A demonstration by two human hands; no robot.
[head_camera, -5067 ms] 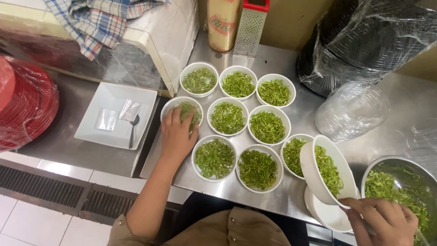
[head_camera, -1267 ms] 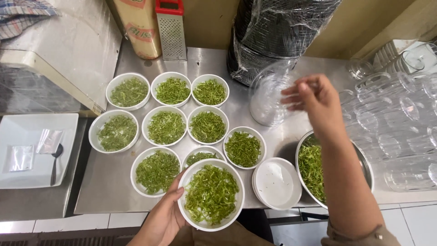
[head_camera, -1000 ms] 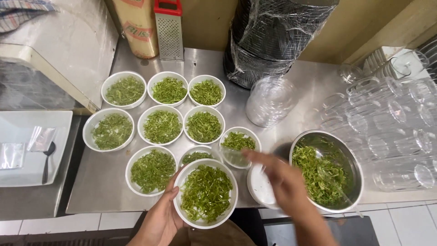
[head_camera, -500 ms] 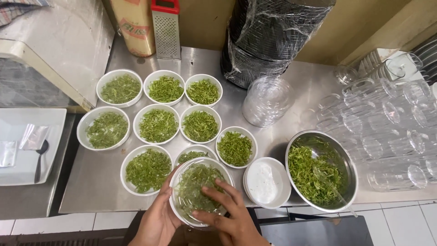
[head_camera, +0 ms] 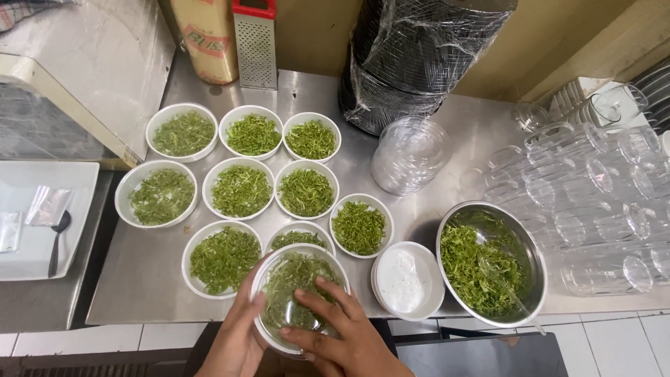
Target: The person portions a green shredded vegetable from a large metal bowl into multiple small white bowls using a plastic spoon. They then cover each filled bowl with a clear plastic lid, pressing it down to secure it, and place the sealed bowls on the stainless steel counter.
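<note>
At the counter's near edge I hold a white bowl of chopped green herbs (head_camera: pixel 296 297). My left hand (head_camera: pixel 234 342) cups its left side from below. My right hand (head_camera: pixel 342 335) presses a clear plastic lid (head_camera: pixel 276 307) flat on top of it, fingers spread over the lid. Several more white bowls of green herbs (head_camera: pixel 241 188) stand uncovered in rows just beyond, the closest one (head_camera: pixel 296 237) partly hidden behind the held bowl. To the right lie a stack of empty white bowls (head_camera: pixel 408 279) and a steel bowl of loose herbs (head_camera: pixel 488 262).
A stack of clear lids (head_camera: pixel 408 153) sits mid-counter in front of black wrapped baskets (head_camera: pixel 426 56). Clear glasses (head_camera: pixel 593 195) lie at the right. A metal grater (head_camera: pixel 255 45) stands at the back. A white tray with a spoon (head_camera: pixel 38 216) is at the left.
My right hand fetched a clear lid from the stack, came back over the held bowl and set the lid on it. My left hand kept holding the bowl.
</note>
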